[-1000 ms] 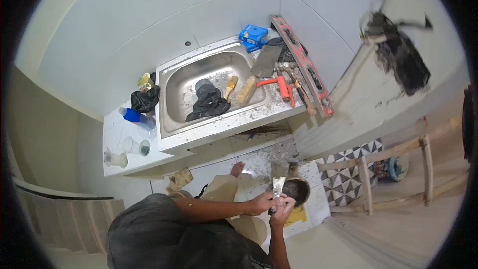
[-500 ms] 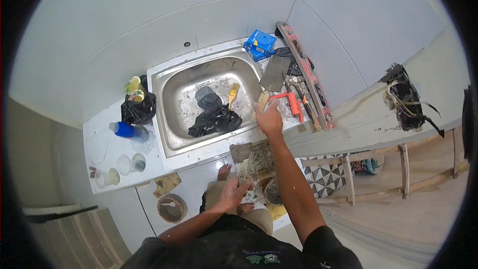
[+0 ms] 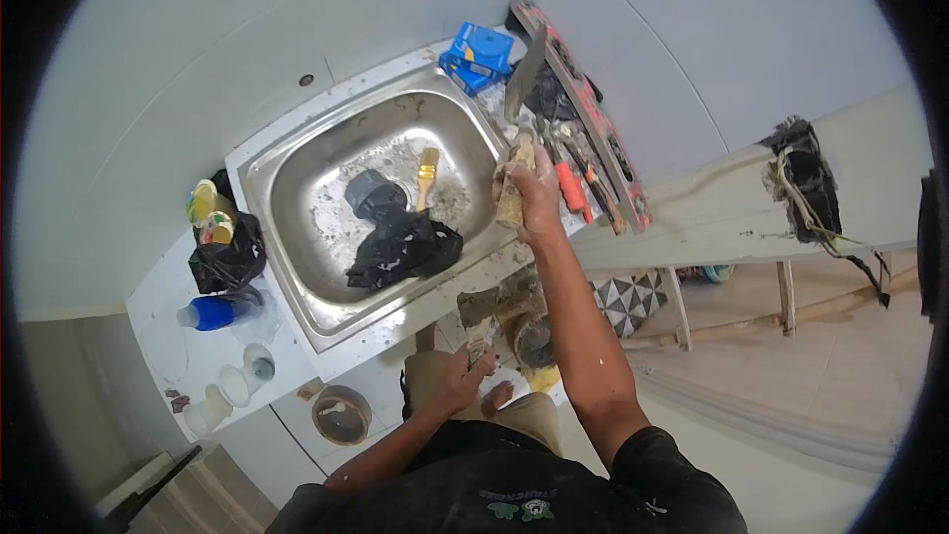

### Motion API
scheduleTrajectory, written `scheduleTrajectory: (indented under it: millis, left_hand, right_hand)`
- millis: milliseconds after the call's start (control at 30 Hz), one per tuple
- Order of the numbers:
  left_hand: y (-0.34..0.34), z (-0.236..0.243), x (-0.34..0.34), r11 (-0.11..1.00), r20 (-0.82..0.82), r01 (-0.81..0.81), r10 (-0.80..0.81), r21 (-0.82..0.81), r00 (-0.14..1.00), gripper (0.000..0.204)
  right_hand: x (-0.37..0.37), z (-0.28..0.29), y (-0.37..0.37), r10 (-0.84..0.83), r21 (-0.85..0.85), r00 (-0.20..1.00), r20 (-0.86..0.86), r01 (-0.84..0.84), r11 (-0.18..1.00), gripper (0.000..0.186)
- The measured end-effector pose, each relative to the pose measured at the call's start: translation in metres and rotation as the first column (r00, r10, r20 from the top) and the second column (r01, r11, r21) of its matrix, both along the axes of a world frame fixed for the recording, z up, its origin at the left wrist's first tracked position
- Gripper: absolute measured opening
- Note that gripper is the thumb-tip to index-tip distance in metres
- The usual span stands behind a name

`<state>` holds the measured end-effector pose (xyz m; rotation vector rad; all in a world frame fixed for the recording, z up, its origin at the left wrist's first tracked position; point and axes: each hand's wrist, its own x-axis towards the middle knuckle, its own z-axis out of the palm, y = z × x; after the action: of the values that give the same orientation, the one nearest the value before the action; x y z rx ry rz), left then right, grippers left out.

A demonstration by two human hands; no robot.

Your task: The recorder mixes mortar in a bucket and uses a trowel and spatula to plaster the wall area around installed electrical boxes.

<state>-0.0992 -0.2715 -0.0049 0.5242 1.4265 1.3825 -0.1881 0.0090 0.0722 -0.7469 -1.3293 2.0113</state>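
In my right hand (image 3: 539,188) is a trowel (image 3: 525,79), its worn handle wrapped by my fingers and its grey blade tilted up beyond the sink's right rim. My left hand (image 3: 463,381), closed and lower down in front of the counter, grips the handle of a scraper (image 3: 478,308) whose flat blade is smeared with grey. Left of the trowel lies the steel sink (image 3: 287,267). In its basin are a black plastic bag (image 3: 405,249), a grey plastic fitting (image 3: 372,194) and a yellow-handled paintbrush (image 3: 426,176).
Right of the sink are blue boxes (image 3: 478,57), a long spirit level (image 3: 593,124) and a red-handled tool (image 3: 571,188). Cups (image 3: 235,384) and a blue-capped bottle (image 3: 213,313) occupy the left counter. Below stand buckets (image 3: 341,415). Wires (image 3: 816,208) protrude from the right wall.
My right hand has raised the trowel off the counter and tipped its blade upward. My left hand's fingers have closed around the scraper handle. The view has shifted somewhat.
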Motion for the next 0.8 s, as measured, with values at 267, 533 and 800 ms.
scheduleTrajectory:
  millis: [267, 533, 800]
  left_hand:
    - [0.017, -0.063, 0.08, 0.973, 0.287, -0.06, 0.124, -0.224, 0.95, 0.026]
    - [0.036, -0.128, 0.183, 0.973, 0.268, 0.014, 0.05, -0.232, 0.962, 0.02]
    - [0.104, -0.178, 0.278, 0.755, 0.295, 0.344, -0.207, -0.559, 0.933, 0.032]
  right_hand:
    - [0.201, 0.05, -0.032, 0.151, -0.044, 0.986, 0.076, -0.148, 0.988, 0.062]
    - [0.487, -0.058, -0.05, 0.127, -0.206, 0.945, 0.302, -0.066, 0.976, 0.043]
    - [0.605, -0.202, -0.114, 0.148, 0.109, 0.502, 0.852, -0.446, 0.888, 0.04]
